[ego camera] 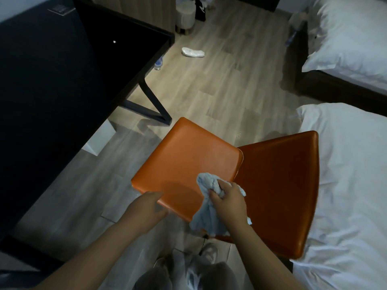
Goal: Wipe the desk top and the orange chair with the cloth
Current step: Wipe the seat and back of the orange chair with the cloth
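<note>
The orange chair (186, 155) stands in the middle of the floor, its backrest on the right beside a bed. My right hand (229, 201) grips a crumpled light blue cloth (206, 216) on the near right corner of the seat. The cloth hangs partly over the seat's front edge. My left hand (151, 207) holds the near left edge of the seat, fingers curled under it. The black desk top (52, 80) fills the left side of the view, away from both hands.
Two beds with white bedding (345, 174) line the right side, the chair's backrest close against the nearer one. On the wooden floor lie a white slipper (192, 52) and a plastic bottle (158, 63) by the desk leg. A small bin (185, 16) stands at the back.
</note>
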### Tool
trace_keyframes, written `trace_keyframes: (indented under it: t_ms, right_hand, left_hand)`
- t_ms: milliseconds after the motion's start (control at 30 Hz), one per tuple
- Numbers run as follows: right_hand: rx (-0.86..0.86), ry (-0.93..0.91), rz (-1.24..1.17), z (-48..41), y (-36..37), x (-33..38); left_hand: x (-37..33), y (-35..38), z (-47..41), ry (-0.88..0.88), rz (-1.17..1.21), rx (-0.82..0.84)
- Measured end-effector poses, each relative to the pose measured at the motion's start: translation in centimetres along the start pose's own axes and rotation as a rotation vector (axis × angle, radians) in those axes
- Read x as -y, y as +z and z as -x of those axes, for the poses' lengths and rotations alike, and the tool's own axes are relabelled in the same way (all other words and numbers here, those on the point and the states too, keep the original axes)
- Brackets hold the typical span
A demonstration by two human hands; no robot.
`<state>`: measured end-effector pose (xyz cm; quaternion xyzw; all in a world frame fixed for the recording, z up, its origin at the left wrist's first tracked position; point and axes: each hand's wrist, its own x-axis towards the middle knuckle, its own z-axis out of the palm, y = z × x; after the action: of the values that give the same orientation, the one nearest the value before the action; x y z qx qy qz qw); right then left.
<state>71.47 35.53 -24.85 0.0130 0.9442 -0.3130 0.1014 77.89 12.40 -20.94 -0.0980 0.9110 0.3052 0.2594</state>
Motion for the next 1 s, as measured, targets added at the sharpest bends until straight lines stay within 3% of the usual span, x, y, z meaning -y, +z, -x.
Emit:
trace_keyframes:
  t_ms: [300, 633, 767, 1000]
  right_hand:
    - [-0.213, 0.112, 0.02, -12.2, 4.2, -5.9]
    - [-0.5, 0.165, -0.008, -24.4, 12.8, -15.5]
    - [-0.421, 0.245, 0.03, -25.8, 15.1, -15.5]
    - [-0.528, 0.222, -0.027, -21.8, 12.1, -11.9]
  left_hand:
    - [1.1, 4.5, -13.2, 0.028, -0.076, -0.046]
    - [3.7, 12.8, -29.9, 0.254, -0.21, -0.258]
    - [4.3, 14.8, -33.0, 0.332, -0.192, -0.355]
    - [4.2, 13.2, -31.6, 0.388, -0.23, -0.381]
